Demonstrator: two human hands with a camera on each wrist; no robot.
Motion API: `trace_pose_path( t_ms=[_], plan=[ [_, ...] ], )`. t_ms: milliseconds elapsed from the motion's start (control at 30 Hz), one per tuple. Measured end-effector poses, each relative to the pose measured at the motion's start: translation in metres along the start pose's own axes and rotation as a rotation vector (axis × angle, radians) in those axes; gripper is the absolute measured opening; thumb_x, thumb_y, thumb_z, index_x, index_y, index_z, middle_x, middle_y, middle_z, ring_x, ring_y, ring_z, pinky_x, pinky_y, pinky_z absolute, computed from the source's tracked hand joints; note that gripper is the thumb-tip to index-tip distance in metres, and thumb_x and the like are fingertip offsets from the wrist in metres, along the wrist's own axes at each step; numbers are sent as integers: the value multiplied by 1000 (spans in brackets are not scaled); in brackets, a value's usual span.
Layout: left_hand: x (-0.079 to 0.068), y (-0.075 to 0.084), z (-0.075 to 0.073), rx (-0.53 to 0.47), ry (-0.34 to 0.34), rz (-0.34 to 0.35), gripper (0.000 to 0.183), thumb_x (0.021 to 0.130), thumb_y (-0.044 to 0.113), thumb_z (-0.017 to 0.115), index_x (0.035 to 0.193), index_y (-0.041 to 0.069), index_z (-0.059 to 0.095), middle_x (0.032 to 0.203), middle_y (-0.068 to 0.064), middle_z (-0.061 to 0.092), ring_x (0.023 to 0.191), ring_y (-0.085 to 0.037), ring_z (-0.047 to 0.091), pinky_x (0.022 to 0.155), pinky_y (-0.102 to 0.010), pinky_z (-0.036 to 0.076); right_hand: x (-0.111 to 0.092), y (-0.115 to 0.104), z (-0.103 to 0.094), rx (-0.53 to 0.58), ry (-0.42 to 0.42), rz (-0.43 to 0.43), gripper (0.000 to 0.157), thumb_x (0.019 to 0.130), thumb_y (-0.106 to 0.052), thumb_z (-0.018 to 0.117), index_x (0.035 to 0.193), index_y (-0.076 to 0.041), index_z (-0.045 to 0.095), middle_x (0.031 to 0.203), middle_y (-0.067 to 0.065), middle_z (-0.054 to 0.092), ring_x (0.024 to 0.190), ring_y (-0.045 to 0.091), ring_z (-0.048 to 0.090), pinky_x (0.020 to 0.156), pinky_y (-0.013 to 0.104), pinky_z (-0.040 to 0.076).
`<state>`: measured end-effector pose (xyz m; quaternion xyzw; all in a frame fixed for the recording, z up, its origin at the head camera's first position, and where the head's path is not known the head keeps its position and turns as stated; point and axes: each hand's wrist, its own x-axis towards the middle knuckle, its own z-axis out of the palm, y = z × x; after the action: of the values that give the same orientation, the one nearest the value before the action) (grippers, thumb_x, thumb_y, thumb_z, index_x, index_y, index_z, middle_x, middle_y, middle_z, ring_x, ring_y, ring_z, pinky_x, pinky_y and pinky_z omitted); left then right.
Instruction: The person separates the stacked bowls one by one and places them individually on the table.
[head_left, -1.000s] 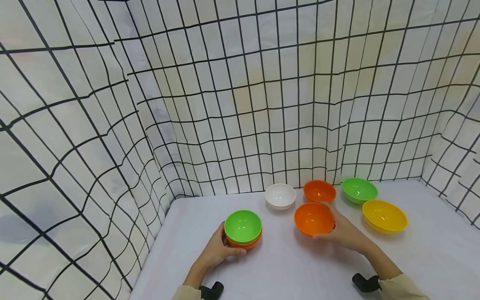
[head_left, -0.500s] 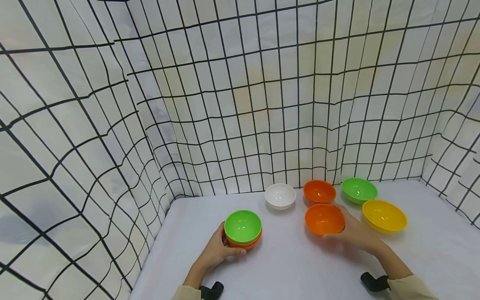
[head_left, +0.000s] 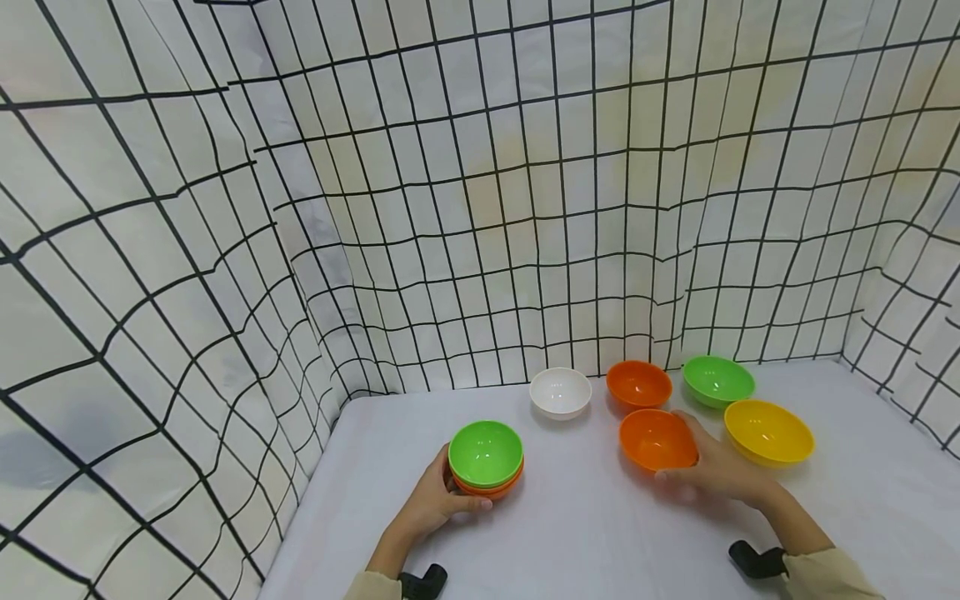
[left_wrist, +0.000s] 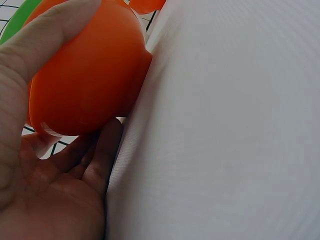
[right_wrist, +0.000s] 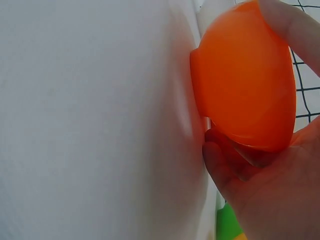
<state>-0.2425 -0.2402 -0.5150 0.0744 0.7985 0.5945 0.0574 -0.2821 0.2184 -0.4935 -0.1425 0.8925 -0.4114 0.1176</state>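
Observation:
On the left side of the table, my left hand (head_left: 435,500) curls around a nested stack with a green bowl (head_left: 486,452) on top and orange (head_left: 501,490) below. How many orange bowls lie in it I cannot tell. The left wrist view shows the thumb across the side of the orange bowl (left_wrist: 92,70), its foot at the cloth. Farther right, my right hand (head_left: 716,471) grips an orange bowl (head_left: 656,440) by its right side. In the right wrist view that bowl's (right_wrist: 245,80) foot is at the cloth, with fingers beneath its side.
Behind the gripped bowl stands another orange bowl (head_left: 639,385), with a white bowl (head_left: 561,393) to its left. A green bowl (head_left: 718,381) and a yellow bowl (head_left: 769,432) stand to the right. A black-gridded white cloth wall (head_left: 480,208) encloses the white table (head_left: 555,542).
My right hand has moved rightward with the orange bowl, which now stands closer in front of the rear orange bowl. The left hand and its stack have stayed put.

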Motion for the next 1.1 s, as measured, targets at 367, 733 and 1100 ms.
trace_pose_path(
  t_ms=[367, 733, 1100],
  plan=[
    [-1, 2, 0, 6, 0, -7, 107, 70, 18, 96, 157, 16, 33, 155, -9, 48, 146, -34, 45, 125, -53, 33, 1, 3, -2, 2, -6, 3, 114, 87, -45, 78, 161, 1, 5, 165, 32, 16, 144, 52, 33, 112, 73, 37],
    [-1, 3, 0, 15, 0, -8, 108, 70, 19, 96, 157, 17, 33, 156, -9, 48, 147, -34, 44, 125, -52, 33, 2, 5, -3, 0, -2, 13, 115, 87, -48, 78, 161, 0, 5, 166, 30, 18, 145, 51, 33, 112, 73, 37],
    [0, 2, 0, 8, -1, -5, 107, 70, 17, 95, 157, 16, 33, 156, -9, 48, 147, -34, 44, 125, -53, 32, 3, 6, -3, 11, -7, 23, 114, 86, -47, 78, 162, -2, 5, 165, 30, 18, 143, 50, 36, 111, 71, 40]
  ],
)
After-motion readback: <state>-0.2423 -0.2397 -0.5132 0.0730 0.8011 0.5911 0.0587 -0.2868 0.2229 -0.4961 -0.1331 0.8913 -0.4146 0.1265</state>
